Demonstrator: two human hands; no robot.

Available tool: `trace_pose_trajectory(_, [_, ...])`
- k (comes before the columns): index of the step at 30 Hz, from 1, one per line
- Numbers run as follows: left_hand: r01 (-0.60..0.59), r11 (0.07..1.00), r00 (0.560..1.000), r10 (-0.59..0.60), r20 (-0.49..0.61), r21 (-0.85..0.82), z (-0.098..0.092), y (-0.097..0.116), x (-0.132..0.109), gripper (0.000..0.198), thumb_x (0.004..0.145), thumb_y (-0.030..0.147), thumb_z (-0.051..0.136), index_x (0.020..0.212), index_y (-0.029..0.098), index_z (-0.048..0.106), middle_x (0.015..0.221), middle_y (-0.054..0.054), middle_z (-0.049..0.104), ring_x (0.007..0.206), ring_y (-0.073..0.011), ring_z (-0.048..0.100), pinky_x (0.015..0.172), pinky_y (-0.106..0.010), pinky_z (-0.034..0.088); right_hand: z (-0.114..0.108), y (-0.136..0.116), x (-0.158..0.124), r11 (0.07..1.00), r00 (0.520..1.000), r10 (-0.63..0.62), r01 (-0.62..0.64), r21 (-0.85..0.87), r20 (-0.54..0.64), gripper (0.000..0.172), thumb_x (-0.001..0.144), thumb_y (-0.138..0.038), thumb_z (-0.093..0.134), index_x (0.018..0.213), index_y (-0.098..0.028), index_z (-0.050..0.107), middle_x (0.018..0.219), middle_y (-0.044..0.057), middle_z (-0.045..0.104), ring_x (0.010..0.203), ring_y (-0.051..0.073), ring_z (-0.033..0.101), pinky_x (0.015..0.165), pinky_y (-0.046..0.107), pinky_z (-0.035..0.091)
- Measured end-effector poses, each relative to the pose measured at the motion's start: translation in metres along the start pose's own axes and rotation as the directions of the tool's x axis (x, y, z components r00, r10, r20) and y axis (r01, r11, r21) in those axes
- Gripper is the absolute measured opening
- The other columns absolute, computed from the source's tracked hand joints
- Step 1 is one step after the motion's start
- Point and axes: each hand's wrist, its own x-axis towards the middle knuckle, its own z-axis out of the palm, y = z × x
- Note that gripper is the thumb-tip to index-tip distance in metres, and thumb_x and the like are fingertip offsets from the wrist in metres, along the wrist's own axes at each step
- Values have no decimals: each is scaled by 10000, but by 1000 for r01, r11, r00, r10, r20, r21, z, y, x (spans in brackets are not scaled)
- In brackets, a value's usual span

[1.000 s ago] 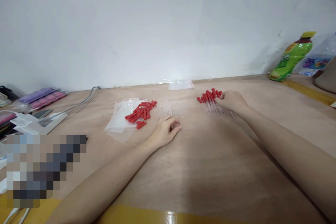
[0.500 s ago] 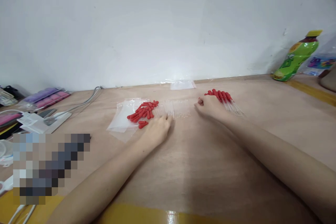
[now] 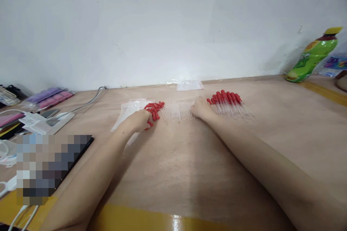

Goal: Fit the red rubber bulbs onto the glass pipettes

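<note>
My left hand (image 3: 141,120) reaches into a pile of red rubber bulbs (image 3: 155,107), its thumb and fingers closing round a bulb at the near edge. Part of that bulb is hidden by the fingers. A row of thin clear dropper tubes (image 3: 175,111) lies between my hands. At the right end of this row, my right hand (image 3: 202,108) has its fingertips pinched on a tube, mostly covered by the fingers. Just right of it, droppers with red bulbs (image 3: 225,98) on their tops lie side by side, tips toward me. Clear zip bags (image 3: 130,110) lie under and beside the loose bulbs.
Another clear bag (image 3: 189,85) lies by the wall. A green drink bottle (image 3: 311,56) leans at the back right. On the left are a power strip (image 3: 61,124) with cables, packs of purple and pink rolls (image 3: 51,97), and a blurred-out tablet-like device (image 3: 78,162).
My left hand has moved left from the tubes to the red bulbs. My right hand has moved left, off the finished-looking droppers to the tube row, uncovering more red-topped droppers.
</note>
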Motion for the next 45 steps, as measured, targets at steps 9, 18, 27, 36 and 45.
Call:
trace_pose_trajectory(9, [23, 899, 961, -140, 238, 437, -12, 12, 0, 124, 617, 178, 554, 537, 180, 460, 674, -26, 552, 608, -172, 510, 494, -251, 296, -6, 4, -1, 1000, 1000, 15, -15, 15, 8, 262, 781, -261, 477, 911, -87, 622, 948, 218, 612, 873, 291, 590, 651, 335, 437])
trace_pose_trajectory(18, [-252, 914, 959, 192, -210, -319, 59, 58, -11, 115, 789, 268, 480, 747, 169, 441, 718, -13, 545, 592, -107, 506, 517, -220, 386, -23, 27, -48, 924, 891, -341, 377, 69, -298, 282, 851, -291, 390, 997, -150, 586, 878, 100, 614, 771, 200, 569, 678, 299, 416])
trace_pose_trajectory(27, [-154, 726, 983, 179, -32, -671, 95, 64, 1, 256, 736, 371, 591, 820, 136, 533, 767, -27, 581, 654, -107, 549, 591, -236, 448, -30, 70, -97, 721, 726, -626, 678, 142, -286, 267, 865, -252, 381, 1020, -165, 581, 778, 51, 546, 640, 122, 504, 602, 244, 418])
trace_pose_trajectory(36, [-180, 734, 975, 222, -18, -655, 96, 64, 3, 272, 787, 346, 540, 958, 141, 593, 899, -62, 644, 766, -145, 594, 706, -275, 472, -34, 67, -96, 675, 685, -682, 724, 139, -258, 186, 846, -214, 421, 926, -154, 578, 784, 46, 583, 647, 111, 520, 588, 219, 408])
trace_pose_trajectory(45, [-216, 744, 963, 268, -14, -633, 91, 66, 0, 246, 790, 330, 541, 939, 153, 625, 872, -44, 657, 781, -154, 601, 715, -268, 471, -29, 65, -92, 654, 683, -700, 730, 198, -207, 199, 854, -209, 421, 942, -162, 593, 798, 47, 571, 718, 126, 520, 638, 232, 409])
